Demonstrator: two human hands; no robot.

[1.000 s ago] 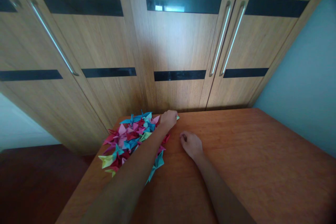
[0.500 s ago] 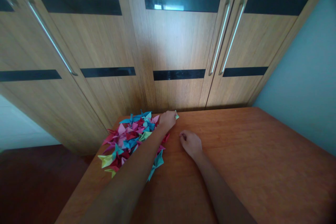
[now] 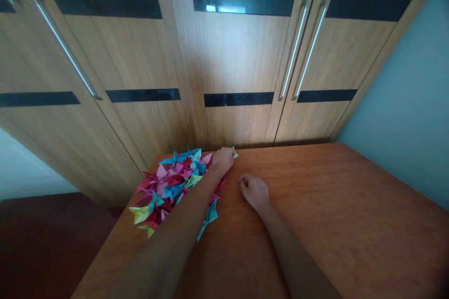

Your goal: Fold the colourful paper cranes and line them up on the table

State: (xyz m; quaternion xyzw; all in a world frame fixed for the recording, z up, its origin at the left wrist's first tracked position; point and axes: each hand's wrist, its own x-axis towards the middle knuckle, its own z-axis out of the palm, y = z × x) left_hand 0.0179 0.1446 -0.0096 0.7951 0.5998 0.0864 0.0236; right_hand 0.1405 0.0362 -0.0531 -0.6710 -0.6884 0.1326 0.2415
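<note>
My left hand (image 3: 223,158) is closed on a pale green origami crane (image 3: 235,153) near the table's far edge; only the crane's tip shows past my fingers. Under and beside my left forearm spreads a pile of folded paper cranes (image 3: 174,179) in pink, red, blue and yellow-green. The forearm hides part of that pile. My right hand (image 3: 255,190) rests on the wooden table to the right of the pile, its fingers curled in. Whether anything lies inside those curled fingers cannot be made out.
The reddish-brown table (image 3: 326,205) stretches to the right. Behind it stands a wooden wardrobe (image 3: 231,51) with dark panels and metal handles (image 3: 293,51). A pale blue wall (image 3: 414,107) is on the right, and dark floor (image 3: 45,238) lies beyond the table's left edge.
Both hands hold nearly the same places and poses. The whole view has shifted very slightly, with everything a few pixels further left.
</note>
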